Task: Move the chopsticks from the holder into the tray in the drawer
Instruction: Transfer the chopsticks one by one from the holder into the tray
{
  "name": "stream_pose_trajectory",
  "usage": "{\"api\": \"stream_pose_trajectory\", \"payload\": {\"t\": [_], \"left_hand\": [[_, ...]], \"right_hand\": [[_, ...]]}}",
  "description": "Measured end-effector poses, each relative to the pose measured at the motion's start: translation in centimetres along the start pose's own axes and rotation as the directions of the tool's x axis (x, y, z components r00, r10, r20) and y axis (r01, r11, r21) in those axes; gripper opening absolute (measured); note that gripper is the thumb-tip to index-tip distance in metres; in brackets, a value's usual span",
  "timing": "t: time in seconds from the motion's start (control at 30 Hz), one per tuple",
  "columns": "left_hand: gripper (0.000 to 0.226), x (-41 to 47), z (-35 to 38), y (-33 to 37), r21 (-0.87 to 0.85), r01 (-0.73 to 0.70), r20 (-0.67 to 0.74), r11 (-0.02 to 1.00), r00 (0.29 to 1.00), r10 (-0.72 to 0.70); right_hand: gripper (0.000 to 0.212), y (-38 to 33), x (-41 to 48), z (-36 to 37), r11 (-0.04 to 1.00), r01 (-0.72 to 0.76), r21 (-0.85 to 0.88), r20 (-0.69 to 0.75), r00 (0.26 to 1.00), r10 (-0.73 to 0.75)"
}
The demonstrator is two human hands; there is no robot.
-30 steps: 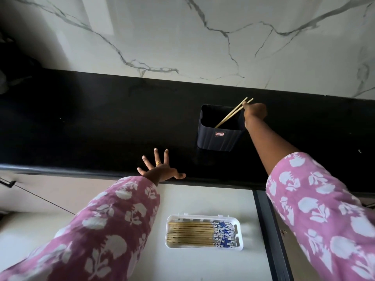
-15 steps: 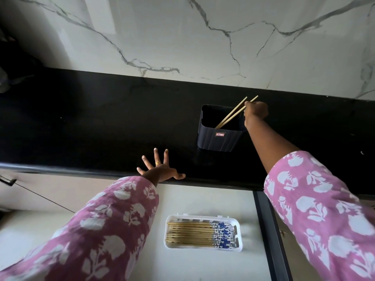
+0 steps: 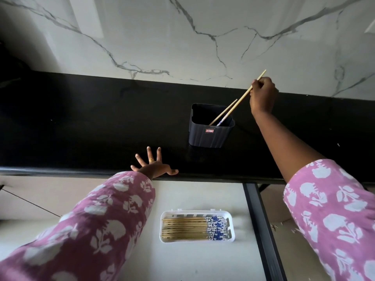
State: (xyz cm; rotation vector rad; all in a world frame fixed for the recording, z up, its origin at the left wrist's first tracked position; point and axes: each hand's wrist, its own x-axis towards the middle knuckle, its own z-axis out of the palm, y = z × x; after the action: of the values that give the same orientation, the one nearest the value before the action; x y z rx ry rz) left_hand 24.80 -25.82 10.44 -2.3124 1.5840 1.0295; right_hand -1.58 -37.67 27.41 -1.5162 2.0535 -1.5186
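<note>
the right hand [image 3: 262, 96] pinches one chopstick [image 3: 241, 99] near its upper end, above the black tabletop [image 3: 81, 122]. the stick slants down to the left, and its blue-patterned lower end is inside the mouth of the dark holder [image 3: 210, 136]; it possibly touches the inner wall, hard to tell. a second chopstick [image 3: 223, 112] leans in the holder just beside it. the left hand [image 3: 154, 167] lies flat on the tabletop's front edge, fingers spread, gripping nothing. below, in the open drawer [image 3: 192, 264], the white tray [image 3: 197, 240] holds a row of chopsticks [image 3: 186, 228] lying side by side.
</note>
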Motion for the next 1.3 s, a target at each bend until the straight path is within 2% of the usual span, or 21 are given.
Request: {"api": "stream_pose_trajectory", "payload": {"t": [0.1,0.23,0.37,0.5,0.6,0.63,0.7,0.77,0.83,0.93,1.0,1.13,1.3], "left_hand": [[0.104,0.0,0.0,-0.2,0.006,-0.010,-0.002,1.000,1.000,0.010],[0.105,0.0,0.0,-0.3,0.005,-0.025,-0.002,1.000,1.000,0.025],[0.105,-0.3,-0.1,-0.2,0.007,-0.026,-0.011,1.000,1.000,0.026],[0.104,-0.5,0.0,-0.3,0.004,-0.034,-0.017,0.999,0.999,0.034],[0.103,-0.3,0.1,-0.5,0.001,-0.038,-0.015,0.999,0.999,0.038],[0.103,-0.2,0.2,-0.5,0.000,-0.039,-0.014,0.999,0.999,0.039],[0.102,0.0,0.2,-0.5,-0.001,-0.030,-0.013,1.000,0.999,0.030],[0.100,-0.1,0.2,-0.4,0.005,-0.023,-0.019,1.000,1.000,0.023],[0.095,-0.1,0.2,-0.3,0.015,-0.027,-0.023,1.000,0.999,0.028],[0.098,-0.1,0.2,-0.1,0.014,-0.011,-0.010,1.000,1.000,0.011],[0.103,0.2,0.2,-0.1,0.012,0.002,-0.006,1.000,1.000,-0.002],[0.107,0.3,0.2,-0.1,0.011,-0.004,-0.007,1.000,1.000,0.004],[0.105,-0.1,-0.1,0.1,0.016,-0.012,0.001,1.000,1.000,0.012]], "right_hand": [[0.027,-1.4,-0.4,-1.8,0.996,0.072,0.049,-0.036,0.997,-0.071],[0.022,-2.8,-1.3,-3.1,0.966,0.125,0.225,-0.041,0.992,-0.119],[0.005,-3.8,-3.8,-3.4,0.910,0.172,0.376,0.062,0.976,-0.210],[0.019,-4.8,-7.7,-3.0,0.857,0.203,0.473,0.151,0.940,-0.306],[0.011,-4.1,-10.9,-1.4,0.858,0.177,0.482,0.300,0.887,-0.351],[0.006,-3.5,-12.2,-0.7,0.881,0.191,0.432,0.370,0.853,-0.367],[0.010,-1.7,-15.4,0.8,0.920,0.219,0.324,0.521,0.771,-0.367],[0.011,0.6,-19.1,1.9,0.922,0.274,0.274,0.635,0.668,-0.387],[0.016,3.2,-22.6,2.8,0.895,0.370,0.248,0.743,0.520,-0.421],[0.021,7.0,-26.9,3.8,0.834,0.534,0.138,0.909,0.266,-0.321],[0.021,8.9,-29.4,4.0,0.749,0.655,0.099,0.957,0.144,-0.252],[0.030,11.4,-32.9,4.2,0.636,0.767,0.086,0.991,0.003,-0.137],[0.038,13.3,-35.0,4.7,0.623,0.779,0.077,0.997,-0.072,-0.033]]}}
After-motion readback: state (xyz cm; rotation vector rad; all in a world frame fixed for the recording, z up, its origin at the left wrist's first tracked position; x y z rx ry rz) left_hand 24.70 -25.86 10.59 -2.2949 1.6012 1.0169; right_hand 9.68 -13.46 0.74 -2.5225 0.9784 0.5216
